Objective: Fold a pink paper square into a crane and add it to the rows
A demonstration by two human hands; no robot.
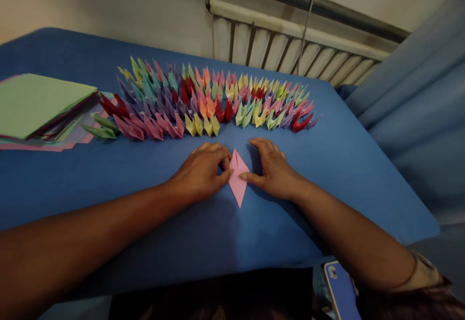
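A pink folded origami paper point(239, 184), shaped like a long diamond with a slit at its upper end, lies on the blue table in front of me. At its left edge, my left hand point(208, 171) has its fingers curled, with thumb and fingertips holding the rim of the paper. From the other side, the thumb of my right hand point(272, 171) rests on the paper's right half. The other right fingers are stretched out, apart from the thumb, over the table.
Rows of colourful folded paper cranes point(209, 102) stand behind my hands. A stack of coloured paper sheets point(43, 102) lies at the left of the blue table point(363, 175). Behind it is a radiator point(276, 44); a blue curtain point(417, 102) hangs at right.
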